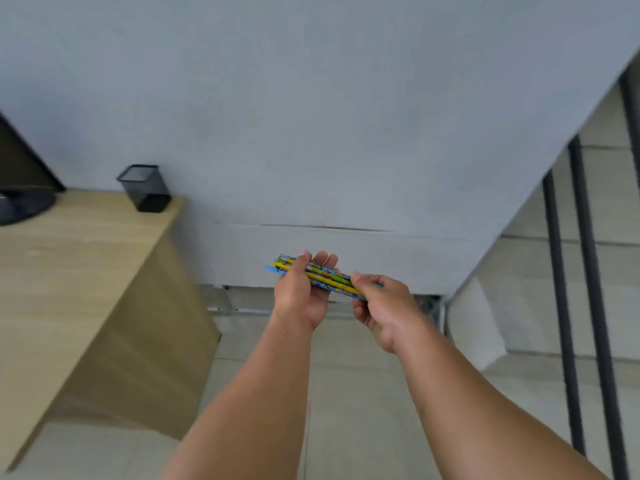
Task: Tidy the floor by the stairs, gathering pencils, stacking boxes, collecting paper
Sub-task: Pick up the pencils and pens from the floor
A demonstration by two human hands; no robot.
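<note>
Bundled blue-yellow pencils [325, 276], roughly level

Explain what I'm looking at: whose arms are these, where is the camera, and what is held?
There is no machine. The one picture comes from a camera worn on a person's head, looking forward and down, so the two bare arms are the wearer's own. The left hand grips a bundle of blue and yellow pencils near one end; the right hand pinches the other end. They are held in the air above a tiled floor, before a grey wall. On the left stands a wooden desk with a black mesh pen holder on its corner. Dark stair railing bars run down the right.
</note>
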